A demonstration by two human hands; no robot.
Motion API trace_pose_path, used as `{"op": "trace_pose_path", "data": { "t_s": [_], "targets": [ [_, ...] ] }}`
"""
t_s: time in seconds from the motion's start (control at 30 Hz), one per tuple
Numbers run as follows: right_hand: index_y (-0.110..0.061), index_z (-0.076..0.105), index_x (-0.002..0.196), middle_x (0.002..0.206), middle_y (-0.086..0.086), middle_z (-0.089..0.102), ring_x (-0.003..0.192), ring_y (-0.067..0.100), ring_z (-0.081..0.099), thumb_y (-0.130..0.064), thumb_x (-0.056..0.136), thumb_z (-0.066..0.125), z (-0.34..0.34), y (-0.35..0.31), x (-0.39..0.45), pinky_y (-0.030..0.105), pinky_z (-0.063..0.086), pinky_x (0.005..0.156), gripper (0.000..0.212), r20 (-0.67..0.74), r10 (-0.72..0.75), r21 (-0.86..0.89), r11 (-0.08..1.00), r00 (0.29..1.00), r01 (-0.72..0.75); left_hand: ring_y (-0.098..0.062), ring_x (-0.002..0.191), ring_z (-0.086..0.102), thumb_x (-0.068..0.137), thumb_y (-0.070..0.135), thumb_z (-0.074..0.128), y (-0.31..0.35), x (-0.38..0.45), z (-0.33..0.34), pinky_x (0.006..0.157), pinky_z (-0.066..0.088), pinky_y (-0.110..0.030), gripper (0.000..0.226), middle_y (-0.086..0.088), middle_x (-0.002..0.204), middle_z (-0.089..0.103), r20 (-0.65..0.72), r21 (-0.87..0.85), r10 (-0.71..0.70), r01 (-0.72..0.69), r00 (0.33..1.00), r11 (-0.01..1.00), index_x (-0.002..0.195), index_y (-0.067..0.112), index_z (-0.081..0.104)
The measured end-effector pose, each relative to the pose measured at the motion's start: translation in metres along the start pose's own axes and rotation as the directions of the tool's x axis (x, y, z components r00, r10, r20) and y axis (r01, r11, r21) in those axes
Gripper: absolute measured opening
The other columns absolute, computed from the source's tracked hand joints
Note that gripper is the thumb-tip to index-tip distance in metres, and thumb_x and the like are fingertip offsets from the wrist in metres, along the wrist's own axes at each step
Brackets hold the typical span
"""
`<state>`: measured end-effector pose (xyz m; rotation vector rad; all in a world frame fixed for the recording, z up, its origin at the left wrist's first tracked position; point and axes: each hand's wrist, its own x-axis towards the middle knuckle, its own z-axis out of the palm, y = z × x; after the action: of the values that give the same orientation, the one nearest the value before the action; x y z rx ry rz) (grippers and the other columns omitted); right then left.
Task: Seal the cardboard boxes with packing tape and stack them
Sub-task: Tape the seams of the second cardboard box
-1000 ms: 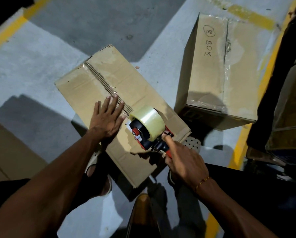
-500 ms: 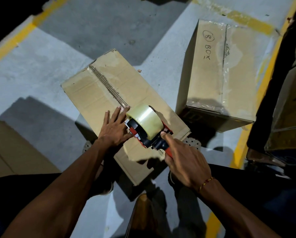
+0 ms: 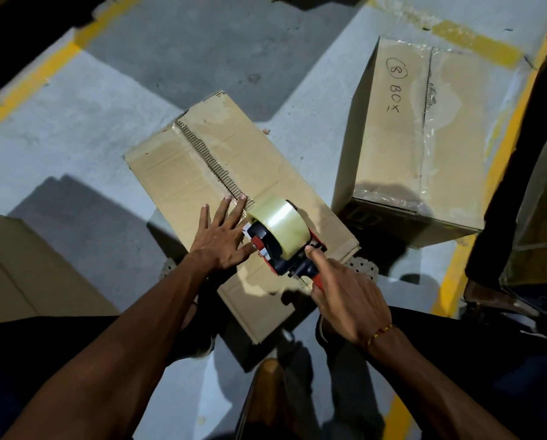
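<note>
Cardboard box (image 3: 202, 173) lies centre frame on the grey floor (image 3: 75, 128), flaps closed, corrugated centre seam (image 3: 208, 160) running diagonally from upper left toward lower right. Left hand (image 3: 219, 241) flat on the box top, fingers spread straight, fingertips (image 3: 242, 197) touching the seam just beside the dispenser. Left grip: spread, pressing, holding nothing.

Right hand (image 3: 345, 296) wraps the handle of the red-and-black tape dispenser (image 3: 278, 249), index finger extended along its top. Right grip: curled round the handle. Dispenser sits on the box's lower-right end, nose toward the seam, clear tape roll (image 3: 280, 225) mounted upright on it. Shiny patch on the box below the dispenser; can't tell if it's tape or glare.

Second cardboard box (image 3: 418, 138) upper right of frame, near the first one but apart, glossy tape across its top seam and edges, handwritten "8 BOX" on it. Flat cardboard sheet (image 3: 18, 274) at the left edge. Yellow floor lines (image 3: 30, 81) upper left and along the right. Thin bracelet (image 3: 380, 331) on the right wrist.
</note>
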<state>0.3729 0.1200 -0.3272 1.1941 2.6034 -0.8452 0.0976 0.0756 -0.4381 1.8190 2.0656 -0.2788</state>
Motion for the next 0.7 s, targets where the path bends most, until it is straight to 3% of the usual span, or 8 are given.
{"op": "trace_pose_path", "data": {
  "t_s": [0.07, 0.17, 0.23, 0.3, 0.37, 0.4, 0.53, 0.7],
  "targets": [
    [-0.03, 0.016, 0.156, 0.114, 0.0, 0.061, 0.088, 0.022, 0.06, -0.028, 0.101, 0.053, 0.001, 0.002, 0.0, 0.04, 0.052, 0.076, 0.067, 0.004, 0.009, 0.028, 1.0, 1.0, -0.009, -0.03, 0.155, -0.01, 0.086, 0.073, -0.019, 0.005, -0.004, 0.004, 0.119, 0.0, -0.065, 0.107, -0.004, 0.169, 0.005, -0.018, 0.043, 0.059, -0.058, 0.998, 0.997, 0.137, 0.019, 0.059],
    [-0.032, 0.018, 0.155, 0.116, -0.001, 0.061, 0.093, 0.023, 0.062, -0.028, 0.1, 0.056, 0.001, 0.006, 0.001, 0.042, 0.053, 0.079, 0.067, 0.016, 0.018, 0.061, 0.998, 1.0, -0.019, -0.026, 0.154, -0.011, 0.1, 0.059, -0.003, 0.011, -0.009, 0.015, 0.121, 0.002, -0.063, 0.082, -0.007, 0.165, 0.024, -0.066, 0.057, 0.161, -0.157, 0.985, 0.986, 0.136, 0.021, 0.06],
    [-0.032, 0.02, 0.154, 0.117, -0.001, 0.061, 0.096, 0.023, 0.063, -0.027, 0.099, 0.058, 0.001, 0.008, 0.001, 0.042, 0.052, 0.08, 0.067, 0.014, 0.019, 0.076, 0.997, 1.0, -0.02, -0.029, 0.155, 0.003, 0.101, 0.058, -0.003, 0.002, -0.006, 0.015, 0.121, 0.011, -0.064, 0.084, -0.01, 0.161, 0.034, -0.11, 0.051, 0.222, -0.217, 0.969, 0.975, 0.133, 0.015, 0.062],
    [-0.034, 0.019, 0.152, 0.113, -0.002, 0.061, 0.094, 0.021, 0.063, -0.025, 0.098, 0.059, 0.002, 0.01, 0.002, 0.041, 0.053, 0.08, 0.068, 0.027, 0.025, 0.088, 0.996, 0.999, -0.028, -0.03, 0.155, 0.005, 0.098, 0.062, -0.009, -0.015, 0.003, 0.01, 0.121, 0.012, -0.063, 0.087, -0.009, 0.167, 0.019, -0.124, 0.054, 0.182, -0.176, 0.975, 0.983, 0.152, 0.015, 0.04],
    [-0.035, 0.019, 0.151, 0.111, -0.003, 0.061, 0.094, 0.022, 0.063, -0.024, 0.098, 0.059, 0.003, 0.011, 0.001, 0.042, 0.053, 0.079, 0.067, 0.032, 0.029, 0.097, 0.995, 0.999, -0.032, -0.028, 0.155, -0.006, 0.095, 0.067, -0.01, -0.033, 0.016, 0.004, 0.123, 0.004, -0.059, 0.078, -0.006, 0.168, -0.009, -0.106, -0.019, 0.003, -0.005, 0.994, 1.0, 0.161, 0.026, 0.0],
    [-0.035, 0.019, 0.15, 0.111, -0.002, 0.061, 0.094, 0.024, 0.063, -0.024, 0.097, 0.058, 0.004, 0.012, 0.001, 0.043, 0.052, 0.078, 0.067, 0.028, 0.028, 0.094, 0.995, 0.999, -0.031, -0.027, 0.155, -0.01, 0.095, 0.068, -0.006, -0.04, 0.023, 0.002, 0.123, 0.001, -0.058, 0.076, -0.006, 0.167, -0.015, -0.089, -0.045, -0.082, 0.078, 0.993, 0.996, 0.16, 0.029, -0.007],
    [-0.035, 0.021, 0.15, 0.102, -0.004, 0.056, 0.087, 0.023, 0.06, -0.022, 0.097, 0.056, 0.002, 0.012, 0.003, 0.042, 0.05, 0.075, 0.065, 0.039, 0.035, 0.091, 0.995, 0.999, -0.039, -0.028, 0.155, -0.01, 0.095, 0.066, -0.002, -0.041, 0.03, -0.001, 0.122, 0.002, -0.055, 0.077, -0.007, 0.168, -0.015, -0.062, -0.03, -0.165, 0.163, 0.984, 0.986, 0.161, 0.026, -0.006],
    [-0.034, 0.021, 0.149, 0.109, -0.002, 0.062, 0.095, 0.026, 0.064, -0.022, 0.097, 0.058, 0.001, 0.012, 0.004, 0.042, 0.052, 0.078, 0.065, 0.032, 0.01, 0.083, 0.996, 0.999, -0.013, -0.03, 0.155, -0.012, 0.096, 0.061, -0.014, -0.007, -0.005, 0.012, 0.122, 0.003, -0.061, 0.084, -0.007, 0.168, -0.012, -0.061, -0.02, 0.018, -0.019, 0.998, 1.0, 0.159, 0.018, 0.02]
  ]
}}
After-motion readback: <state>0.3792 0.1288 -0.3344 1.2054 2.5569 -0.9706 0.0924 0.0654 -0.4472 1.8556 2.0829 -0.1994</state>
